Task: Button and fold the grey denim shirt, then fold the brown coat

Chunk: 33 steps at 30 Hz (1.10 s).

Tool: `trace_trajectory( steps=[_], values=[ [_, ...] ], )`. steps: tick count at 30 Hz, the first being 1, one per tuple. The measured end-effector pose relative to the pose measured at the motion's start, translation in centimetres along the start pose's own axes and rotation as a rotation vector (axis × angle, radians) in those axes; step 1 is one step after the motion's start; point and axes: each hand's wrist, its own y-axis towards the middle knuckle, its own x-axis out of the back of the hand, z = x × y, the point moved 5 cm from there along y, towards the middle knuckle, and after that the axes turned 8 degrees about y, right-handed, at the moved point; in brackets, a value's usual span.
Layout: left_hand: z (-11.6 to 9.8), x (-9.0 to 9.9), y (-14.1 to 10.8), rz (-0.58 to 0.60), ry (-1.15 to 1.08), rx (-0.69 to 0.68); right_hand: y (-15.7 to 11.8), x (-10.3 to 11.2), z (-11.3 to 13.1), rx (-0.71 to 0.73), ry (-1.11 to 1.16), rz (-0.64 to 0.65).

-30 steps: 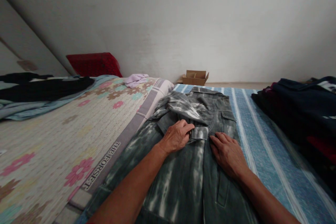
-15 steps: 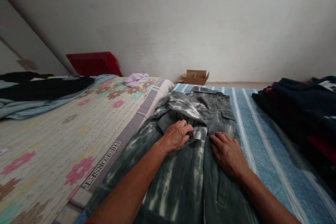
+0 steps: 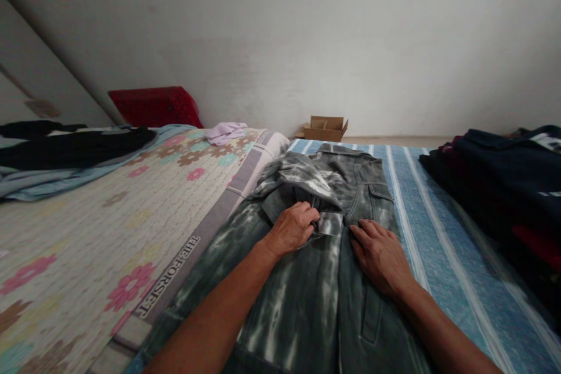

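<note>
Cuff [image 3: 331,223] grasped by curled fingers of left hand [image 3: 294,227]; jacket [image 3: 284,310] touched beneath flat, released fingers of right hand [image 3: 381,254].

Matt, denim-like cloth is seen in the jacket [image 3: 280,298], rumpled at the sleeve, fairly smooth lower down and stitched along the seams. The sheet [image 3: 447,228] beneath is made of matt cloth with a flecked, slightly rough look. A finely ribbed fabric finish is shown by the mat [image 3: 175,210], bordered along its right edge in smoother grey cloth. Soft, crumpled matt cloth is seen in the rag [image 3: 225,133] near the mat's far edge. Beyond the sheet's far edge, dull cardboard is recognised in the box [image 3: 325,128]. The wall [image 3: 350,41] is finished matt, faintly smudged.
</note>
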Motion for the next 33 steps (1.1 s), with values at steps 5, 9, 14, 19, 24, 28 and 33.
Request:
trace_trajectory(
  steps=[5,9,14,19,24,28,33],
  values=[
    [0.1,0.6,0.0,0.029,-0.118,0.01,0.0,0.1,0.1,0.002,0.006,0.006],
    [0.3,0.9,0.0,0.062,-0.164,0.011,-0.1,0.0,0.1,0.004,0.0,-0.001],
    [0.3,0.9,-0.1,0.084,-0.183,-0.014,-0.2,-0.5,-0.3,0.0,0.018,-0.001],
    [0.2,0.9,-0.3,0.088,-0.187,-0.056,0.0,0.0,-0.6,-0.033,0.169,0.048],
    [0.4,0.5,-0.5,0.055,-0.226,0.003,1.5,1.7,-0.2,-0.257,0.502,0.055],
    [0.5,0.4,-0.6,0.011,-0.271,0.062,3.4,1.2,0.6,-0.529,0.754,0.043],
    [0.6,0.2,-0.6,0.023,-0.272,0.045,4.7,-1.2,1.9,-0.617,1.216,0.094]
  ],
)
